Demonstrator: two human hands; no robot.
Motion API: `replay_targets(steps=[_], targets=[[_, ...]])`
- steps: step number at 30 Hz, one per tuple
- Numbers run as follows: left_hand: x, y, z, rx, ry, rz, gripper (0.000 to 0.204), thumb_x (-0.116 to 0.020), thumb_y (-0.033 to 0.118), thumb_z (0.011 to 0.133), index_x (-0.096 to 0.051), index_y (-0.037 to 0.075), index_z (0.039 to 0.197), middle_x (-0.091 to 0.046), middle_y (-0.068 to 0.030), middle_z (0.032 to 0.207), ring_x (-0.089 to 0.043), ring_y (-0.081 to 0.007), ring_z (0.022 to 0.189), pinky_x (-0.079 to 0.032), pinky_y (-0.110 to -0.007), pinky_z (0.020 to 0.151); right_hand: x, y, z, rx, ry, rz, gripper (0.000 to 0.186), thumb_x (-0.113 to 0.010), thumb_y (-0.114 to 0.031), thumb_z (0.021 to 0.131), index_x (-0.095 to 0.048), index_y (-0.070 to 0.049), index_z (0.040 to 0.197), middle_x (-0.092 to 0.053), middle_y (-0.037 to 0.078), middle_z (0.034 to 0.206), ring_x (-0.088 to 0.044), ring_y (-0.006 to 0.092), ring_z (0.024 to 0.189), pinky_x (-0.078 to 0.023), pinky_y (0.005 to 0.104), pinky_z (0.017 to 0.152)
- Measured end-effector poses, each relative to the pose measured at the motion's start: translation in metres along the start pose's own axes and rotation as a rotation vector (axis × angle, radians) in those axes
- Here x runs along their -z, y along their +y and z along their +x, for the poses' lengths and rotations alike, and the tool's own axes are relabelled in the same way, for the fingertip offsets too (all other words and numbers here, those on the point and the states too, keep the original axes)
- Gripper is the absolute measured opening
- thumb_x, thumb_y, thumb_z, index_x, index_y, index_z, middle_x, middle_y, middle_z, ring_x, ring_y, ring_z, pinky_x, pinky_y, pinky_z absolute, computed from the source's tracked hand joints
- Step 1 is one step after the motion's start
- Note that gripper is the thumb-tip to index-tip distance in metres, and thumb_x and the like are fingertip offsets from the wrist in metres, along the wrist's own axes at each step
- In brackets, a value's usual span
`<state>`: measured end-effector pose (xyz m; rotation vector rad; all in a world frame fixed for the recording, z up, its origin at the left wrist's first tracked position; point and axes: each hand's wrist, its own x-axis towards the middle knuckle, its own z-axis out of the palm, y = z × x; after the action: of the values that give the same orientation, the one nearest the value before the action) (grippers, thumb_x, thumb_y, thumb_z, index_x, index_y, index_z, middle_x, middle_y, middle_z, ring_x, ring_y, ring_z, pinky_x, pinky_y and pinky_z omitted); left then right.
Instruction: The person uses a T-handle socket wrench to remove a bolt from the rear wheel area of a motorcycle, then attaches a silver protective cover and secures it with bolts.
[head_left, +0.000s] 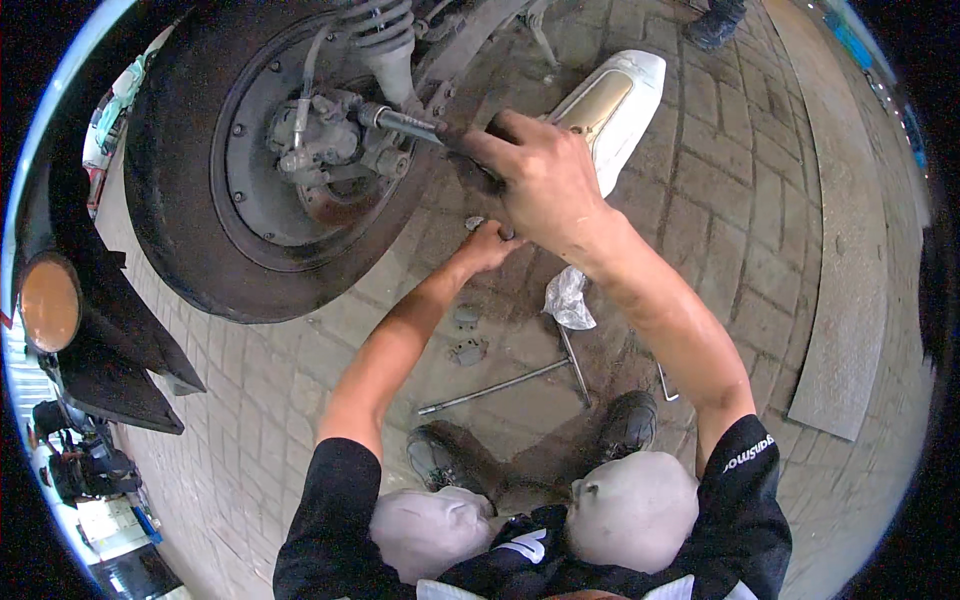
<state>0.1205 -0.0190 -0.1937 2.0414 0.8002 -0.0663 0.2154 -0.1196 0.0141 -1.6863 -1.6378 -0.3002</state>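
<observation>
My right hand [540, 180] is closed around a steel socket tool [405, 122], its far end against a bolt on the brake caliper [330, 135] inside the black tyre [170, 190]. My left hand [490, 245] is lower, beside the tyre and partly behind my right hand, its fingers curled on something I cannot make out. A small metal piece [475, 222] shows by its fingertips. Below my hands lie a crumpled clear plastic bag [567, 295], two brake pads [467, 350] and a steel T-handle wrench [500, 383] on the paving.
A white fender with a gold panel [630, 100] lies behind my right hand. A coil spring strut [385, 40] rises over the caliper. A metal plate [835, 350] runs along the right. A person's dark shoe [710, 28] is at the top. A black panel with an orange reflector [50, 300] stands left.
</observation>
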Motion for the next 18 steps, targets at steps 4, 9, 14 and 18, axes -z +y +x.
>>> replay_targets(steps=[4,9,14,18], targets=[[-0.002,0.024,0.040,-0.038,0.002,-0.004,0.044,-0.061,0.044,0.075,-0.059,0.001,0.076,-0.058,-0.0088,0.066,-0.050,-0.0170,0.062,-0.042,-0.034,0.062,0.005,-0.002,0.003,0.095,0.030,-0.075,0.025,-0.054,-0.014,0.065,-0.062,-0.013,0.088,-0.050,0.009,0.067,-0.057,0.0260,0.065,-0.047,0.0372,0.054],[-0.002,0.043,0.075,-0.040,0.011,0.002,0.043,-0.061,0.044,0.076,-0.060,0.001,0.080,-0.059,-0.0094,0.069,-0.052,-0.0164,0.065,-0.043,-0.033,0.064,0.010,-0.003,0.012,0.206,0.030,-0.124,0.023,-0.055,-0.016,0.063,-0.062,-0.014,0.085,-0.049,0.006,0.068,-0.057,0.0242,0.065,-0.046,0.0358,0.053],[-0.001,0.028,0.061,-0.022,-0.014,-0.007,0.043,-0.061,0.043,0.076,-0.061,0.001,0.084,-0.060,-0.0099,0.072,-0.053,-0.0158,0.068,-0.043,-0.032,0.066,0.005,-0.005,0.010,0.099,0.018,-0.009,0.024,-0.056,-0.015,0.063,-0.063,-0.013,0.086,-0.052,0.008,0.070,-0.058,0.0262,0.067,-0.048,0.0380,0.054],[-0.002,0.008,0.014,0.000,-0.073,-0.002,0.043,-0.061,0.043,0.076,-0.061,0.001,0.087,-0.060,-0.0104,0.074,-0.055,-0.0153,0.070,-0.044,-0.032,0.067,0.003,0.003,0.013,-0.086,0.028,0.124,0.026,-0.060,-0.014,0.061,-0.063,-0.010,0.086,-0.055,0.013,0.070,-0.058,0.0319,0.063,-0.048,0.0409,0.055]])
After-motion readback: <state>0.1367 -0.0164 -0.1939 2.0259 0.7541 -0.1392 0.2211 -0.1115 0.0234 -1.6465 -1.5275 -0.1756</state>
